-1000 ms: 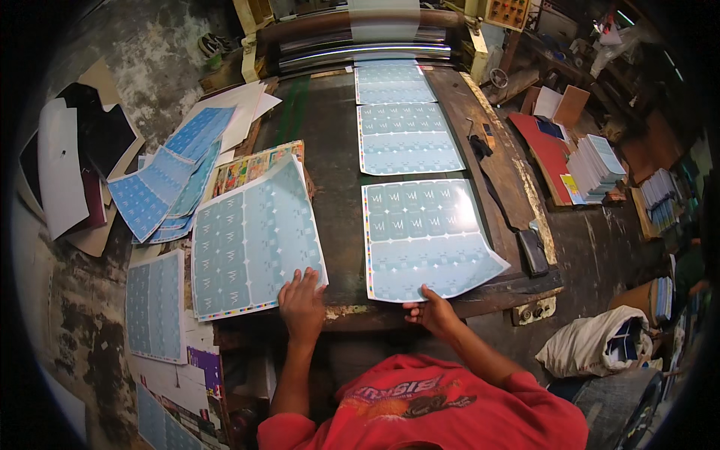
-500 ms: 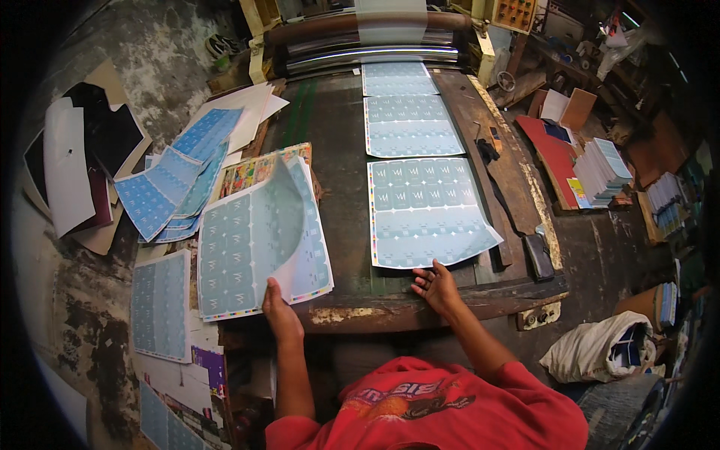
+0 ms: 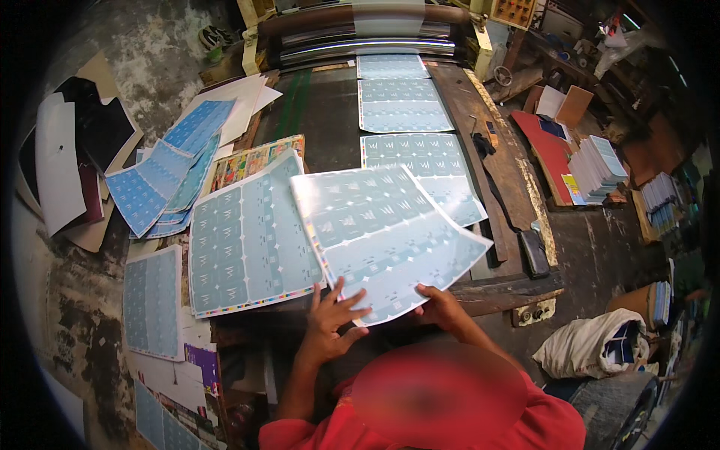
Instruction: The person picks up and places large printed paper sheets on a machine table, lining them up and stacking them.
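Note:
A printed sheet [image 3: 390, 240] in pale blue and green, with small repeated designs, is held tilted above the near edge of the machine table. My right hand [image 3: 444, 309] pinches its near edge, thumb on top. At the sheet's lower left corner, my left hand [image 3: 334, 321] has its fingers spread, some against the edge. To the left lies a stack of similar sheets [image 3: 247, 240], partly overlapped by the held one. Behind the held sheet, another printed sheet [image 3: 439, 180] lies on the table, its near left part hidden.
Two more sheets [image 3: 401, 105] lie in line up to the metal rollers [image 3: 367, 52]. More printed sheets [image 3: 154, 180] fan out at left, above a lower stack [image 3: 154, 300]. A black pouch [image 3: 534, 251] hangs at the table's right edge. Bundled prints [image 3: 596, 172] stand at right.
The top sheet from the left stack has come across to the right, and my right hand now grips it. My left hand's fingers have spread. The sheets on the table have shifted toward the rollers.

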Available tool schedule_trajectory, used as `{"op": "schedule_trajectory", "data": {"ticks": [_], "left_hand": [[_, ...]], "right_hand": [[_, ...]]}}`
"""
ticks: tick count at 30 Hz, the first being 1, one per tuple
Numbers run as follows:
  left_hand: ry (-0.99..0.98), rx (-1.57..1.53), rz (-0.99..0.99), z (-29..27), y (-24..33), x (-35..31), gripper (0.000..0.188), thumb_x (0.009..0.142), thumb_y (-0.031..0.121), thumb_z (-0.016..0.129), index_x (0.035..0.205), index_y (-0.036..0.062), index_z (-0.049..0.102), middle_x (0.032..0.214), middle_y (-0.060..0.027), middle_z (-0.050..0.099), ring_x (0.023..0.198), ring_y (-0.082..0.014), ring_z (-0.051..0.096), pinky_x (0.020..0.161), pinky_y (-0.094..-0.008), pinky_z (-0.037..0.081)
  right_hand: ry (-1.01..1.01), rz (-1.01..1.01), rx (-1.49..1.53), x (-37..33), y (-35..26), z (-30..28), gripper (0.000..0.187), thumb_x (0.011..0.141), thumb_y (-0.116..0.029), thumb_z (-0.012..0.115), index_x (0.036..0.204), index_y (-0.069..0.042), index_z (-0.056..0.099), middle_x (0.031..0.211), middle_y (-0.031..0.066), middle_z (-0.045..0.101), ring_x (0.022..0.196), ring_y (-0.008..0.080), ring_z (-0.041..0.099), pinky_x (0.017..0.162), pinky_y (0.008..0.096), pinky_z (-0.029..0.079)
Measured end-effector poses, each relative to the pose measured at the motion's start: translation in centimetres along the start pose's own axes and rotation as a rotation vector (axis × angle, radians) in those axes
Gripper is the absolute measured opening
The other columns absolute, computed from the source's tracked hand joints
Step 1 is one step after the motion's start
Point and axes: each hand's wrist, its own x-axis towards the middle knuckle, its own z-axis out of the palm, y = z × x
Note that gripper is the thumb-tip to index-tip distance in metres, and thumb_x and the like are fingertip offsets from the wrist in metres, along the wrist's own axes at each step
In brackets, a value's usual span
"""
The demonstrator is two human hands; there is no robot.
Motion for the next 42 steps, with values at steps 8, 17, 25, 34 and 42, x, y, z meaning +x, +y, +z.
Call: {"op": "schedule_trajectory", "data": {"ticks": [8,17,25,34,42], "left_hand": [[0.285,0.488,-0.226,0.2,-5.4,0.2,0.051,0.086,0.035,0.068,0.126,0.0047,0.059,0.139,-0.0128,0.053,0.135,-0.0337,0.043,0.111,-0.0486,0.029],[0.332,0.342,-0.242,-0.4,-5.4,-0.1,0.038,0.083,0.024,0.072,0.117,0.0080,0.067,0.125,-0.0086,0.064,0.125,-0.0298,0.054,0.105,-0.0446,0.034],[0.351,0.226,-0.291,-0.7,-5.4,-0.4,0.032,0.090,0.026,0.066,0.116,0.0076,0.067,0.125,-0.0111,0.064,0.126,-0.0319,0.053,0.106,-0.0462,0.033],[0.377,0.253,-0.282,-0.1,-5.4,-0.4,0.028,0.093,0.022,0.060,0.116,0.0070,0.067,0.125,-0.0129,0.064,0.126,-0.0341,0.052,0.107,-0.0470,0.032],[0.450,0.103,-0.366,0.3,-5.6,-0.6,0.030,0.099,0.022,0.051,0.119,0.0052,0.065,0.125,-0.0131,0.063,0.126,-0.0360,0.052,0.109,-0.0448,0.032]], "right_hand": [[0.184,0.045,-0.026,-5.5,7.8,-5.5,0.044,0.094,-0.035,0.059,0.120,-0.001,0.047,0.088,0.0143,0.064,0.072,0.0212,0.062,0.069,0.0356,0.053],[0.261,0.069,0.108,-8.4,8.5,-3.9,0.039,0.099,-0.036,0.050,0.119,-0.002,0.050,0.086,0.0164,0.065,0.073,0.0227,0.061,0.078,0.0436,0.051],[0.266,0.115,0.224,-4.5,5.7,-4.1,0.056,0.099,-0.050,0.041,0.117,0.002,0.051,0.087,0.0161,0.065,0.069,0.0219,0.061,0.084,0.0450,0.050],[0.243,0.010,0.239,-0.6,2.6,-3.4,0.061,0.094,-0.056,0.047,0.125,-0.004,0.041,0.098,0.0151,0.062,0.080,0.0213,0.060,0.082,0.0424,0.051],[0.278,-0.104,0.261,1.5,0.6,-1.7,0.057,0.095,-0.052,0.049,0.132,-0.014,0.029,0.111,0.0152,0.060,0.087,0.0220,0.059,0.083,0.0429,0.051]]}}
